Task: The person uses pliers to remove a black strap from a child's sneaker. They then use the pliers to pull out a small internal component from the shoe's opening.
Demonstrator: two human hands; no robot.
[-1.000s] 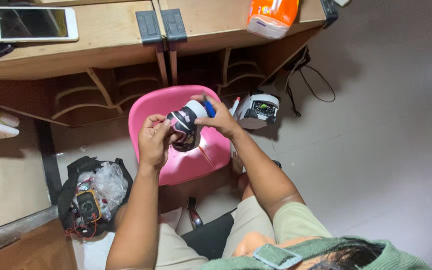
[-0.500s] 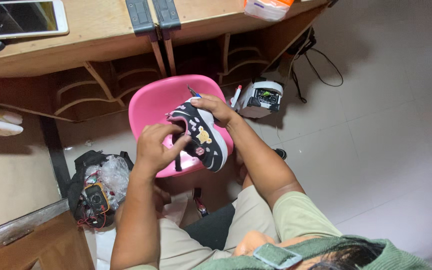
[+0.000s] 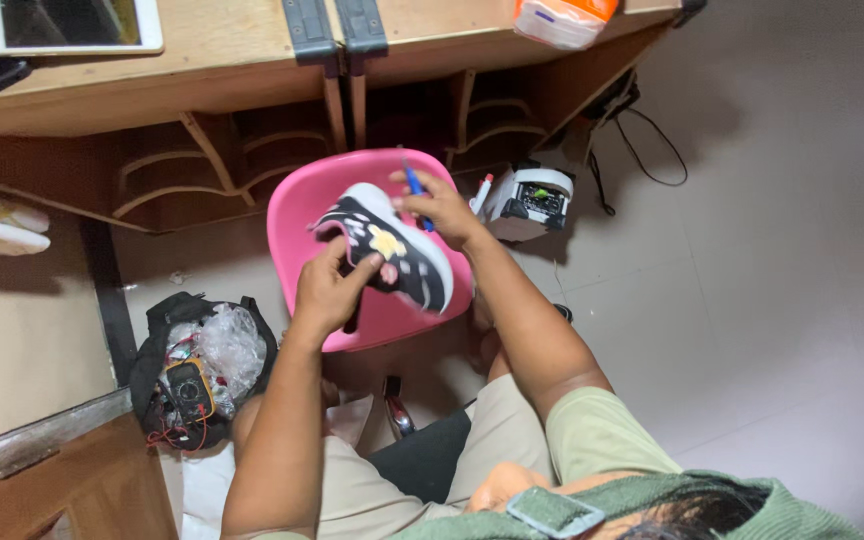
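A small black and white child's shoe with a yellow patch is held on its side over a pink plastic stool. My left hand grips the shoe from below near the heel. My right hand rests on the shoe's toe end and also pinches a thin blue tool that sticks up between the fingers.
A wooden desk runs along the top with a white tablet and an orange packet. A white device with a cable sits on the tiled floor right of the stool. A black bag holding a multimeter lies at lower left.
The shoe has been turned from end-on to lying on its side, showing its patterned upper. Both hands have kept hold of it and shifted slightly right over the stool.
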